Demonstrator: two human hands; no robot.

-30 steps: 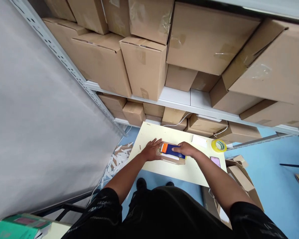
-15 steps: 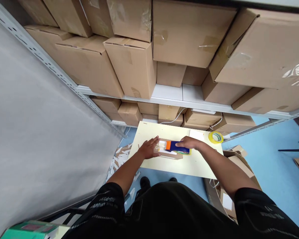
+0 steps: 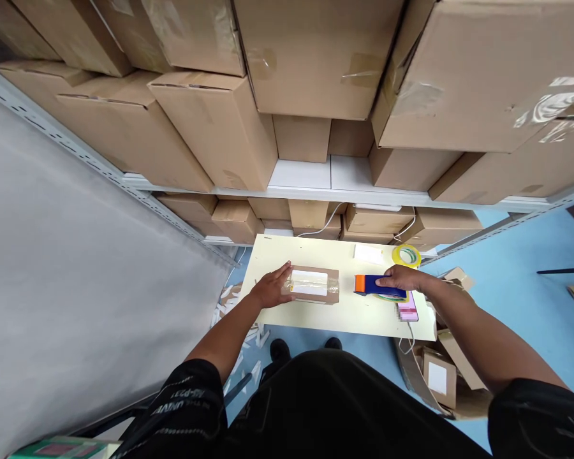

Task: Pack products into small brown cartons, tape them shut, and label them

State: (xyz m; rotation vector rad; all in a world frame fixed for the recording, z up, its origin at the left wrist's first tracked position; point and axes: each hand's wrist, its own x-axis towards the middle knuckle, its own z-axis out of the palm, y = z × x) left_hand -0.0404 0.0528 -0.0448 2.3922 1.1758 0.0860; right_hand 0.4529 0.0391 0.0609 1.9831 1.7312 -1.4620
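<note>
A small cardboard box lies on the pale yellow table, with a white label on its top and clear tape across it. My left hand rests against the box's left end, fingers stretched out flat. In my right hand is a blue tape dispenser with an orange front, held to the right of the box and apart from it. Part of its tape roll shows beneath the blue body.
A yellow tape roll and a white stack of labels lie at the table's back right. A pink-screened phone with a cable lies near the right edge. Shelves of cardboard boxes stand ahead; an open carton stands right.
My right hand has moved the tape dispenser off the box to the right. Clear tape now lies over the label. My left hand stays at the box's left end.
</note>
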